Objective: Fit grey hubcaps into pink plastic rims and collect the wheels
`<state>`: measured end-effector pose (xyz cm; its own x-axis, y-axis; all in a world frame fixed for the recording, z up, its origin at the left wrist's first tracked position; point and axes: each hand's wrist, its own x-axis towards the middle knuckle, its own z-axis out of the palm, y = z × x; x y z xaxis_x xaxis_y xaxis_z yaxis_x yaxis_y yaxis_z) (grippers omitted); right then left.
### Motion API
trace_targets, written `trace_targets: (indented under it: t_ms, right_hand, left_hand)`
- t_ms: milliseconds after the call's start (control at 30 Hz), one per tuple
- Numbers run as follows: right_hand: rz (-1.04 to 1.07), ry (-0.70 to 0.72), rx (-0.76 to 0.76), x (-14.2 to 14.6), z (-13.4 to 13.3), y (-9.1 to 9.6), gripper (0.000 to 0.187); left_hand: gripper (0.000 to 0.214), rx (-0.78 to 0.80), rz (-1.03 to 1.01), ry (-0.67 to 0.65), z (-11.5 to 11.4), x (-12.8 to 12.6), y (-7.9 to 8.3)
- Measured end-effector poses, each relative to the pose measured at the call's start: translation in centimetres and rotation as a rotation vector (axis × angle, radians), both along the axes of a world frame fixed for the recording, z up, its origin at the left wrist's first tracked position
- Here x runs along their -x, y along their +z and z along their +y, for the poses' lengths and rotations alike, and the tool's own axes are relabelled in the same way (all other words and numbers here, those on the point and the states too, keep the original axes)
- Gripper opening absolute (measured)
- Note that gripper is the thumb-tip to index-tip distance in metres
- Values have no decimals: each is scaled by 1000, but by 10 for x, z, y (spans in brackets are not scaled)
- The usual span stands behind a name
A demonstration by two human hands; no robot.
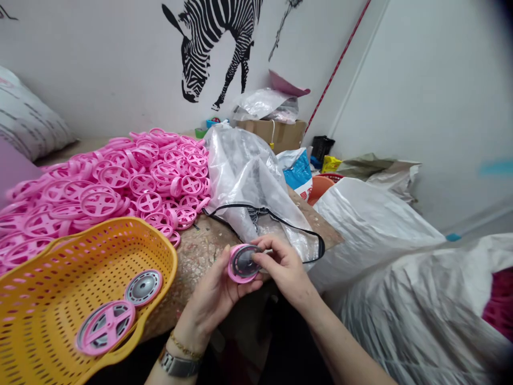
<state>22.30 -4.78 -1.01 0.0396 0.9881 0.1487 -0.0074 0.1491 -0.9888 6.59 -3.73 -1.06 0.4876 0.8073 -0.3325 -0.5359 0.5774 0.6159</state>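
Note:
My left hand (222, 291) is closed around a pink plastic wheel rim (234, 274), held in front of me just off the table edge. Against the rim's face, my right hand (282, 264) grips a grey wheel disc (245, 262) between thumb and fingers. The disc overlaps the rim and sits slightly off to its right; whether it is fully seated I cannot tell. To the left, a yellow perforated basket (162, 240) contains two wheels of pink and grey: one with the grey face up (143, 287), one with the pink spokes up (106, 327).
A big heap of pink wheel rims (116, 176) covers the table's left and back. Behind my hands lies a clear plastic bag (244, 171) with a black edge. Large white sacks (372, 214) stand at the right. A cardboard box (284, 136) is at the back.

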Motion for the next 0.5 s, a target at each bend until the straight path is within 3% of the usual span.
trace_targets:
  t_ms: [133,233,300,400,500]
  right_hand:
    - [30,14,58,2,-2,-9,15]
    - [67,15,95,1,-2,-12,33]
    - [94,79,127,-1,0,-12,35]
    - [88,136,141,-5,1,-12,26]
    - [59,120,116,-7,0,-11,23]
  left_hand:
    - [32,-7,1,-9,-1,-3,-2]
    - [34,-44,35,-9,-2,-4,-3]
    - [39,-84,98,-24,-3,-4,-4]
    - [42,-227,275,-3,-4,-3,-5]
    - [38,-482,513,53,-6,1,-6]
